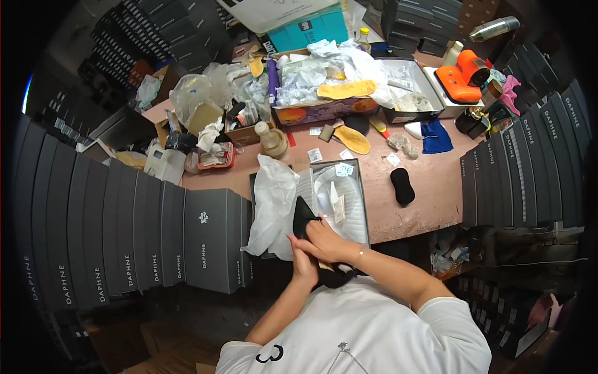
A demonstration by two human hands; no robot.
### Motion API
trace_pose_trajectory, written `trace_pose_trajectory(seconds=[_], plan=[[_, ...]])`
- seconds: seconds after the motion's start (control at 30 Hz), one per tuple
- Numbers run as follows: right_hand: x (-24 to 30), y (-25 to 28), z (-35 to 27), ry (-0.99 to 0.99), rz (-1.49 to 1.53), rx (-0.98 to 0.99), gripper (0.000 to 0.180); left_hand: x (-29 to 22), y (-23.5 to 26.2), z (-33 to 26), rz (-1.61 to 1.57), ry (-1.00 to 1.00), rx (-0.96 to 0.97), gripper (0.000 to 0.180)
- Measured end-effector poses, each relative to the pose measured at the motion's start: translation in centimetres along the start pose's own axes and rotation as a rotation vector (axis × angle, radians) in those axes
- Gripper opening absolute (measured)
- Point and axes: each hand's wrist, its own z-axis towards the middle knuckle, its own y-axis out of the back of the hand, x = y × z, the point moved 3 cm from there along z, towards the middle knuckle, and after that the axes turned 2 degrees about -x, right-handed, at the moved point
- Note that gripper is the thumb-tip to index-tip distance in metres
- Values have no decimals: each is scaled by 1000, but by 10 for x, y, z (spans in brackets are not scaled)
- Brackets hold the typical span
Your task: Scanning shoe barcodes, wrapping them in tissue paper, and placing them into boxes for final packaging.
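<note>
A black pointed shoe (303, 212) is held over the near side of an open shoe box (366, 215), its toe pointing away from me. My left hand (303, 265) is closed around the shoe's left side. From the right, my right hand (327, 241) grips its upper, fingers bent near the opening. Part of the shoe is hidden behind my hands, and black material (334, 278) shows below them against my shirt. White tissue paper (273, 202) spills over the box's left side. Inside lie clear plastic wrapping and a small white packet (337, 207).
Grey shoe boxes stand in rows at left (159, 230) and right (512, 174). Behind the open box are a pump bottle (272, 143), a yellow insole (352, 139) and a carton (299, 115) heaped with paper. A black pad (403, 187) lies on the table (414, 224).
</note>
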Motion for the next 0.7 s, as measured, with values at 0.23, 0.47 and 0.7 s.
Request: trace_pose_trajectory(seconds=[0.23,0.47,0.7], plan=[[9,-21,8,-110,-56,0,38,-10,0,-21,4,-112,110,70],[19,-26,-14,-236,150,123,76,-17,26,50,130,-91,35,32],[49,9,-68,100,201,-100,59,-36,8,28,218,-145,148,36]])
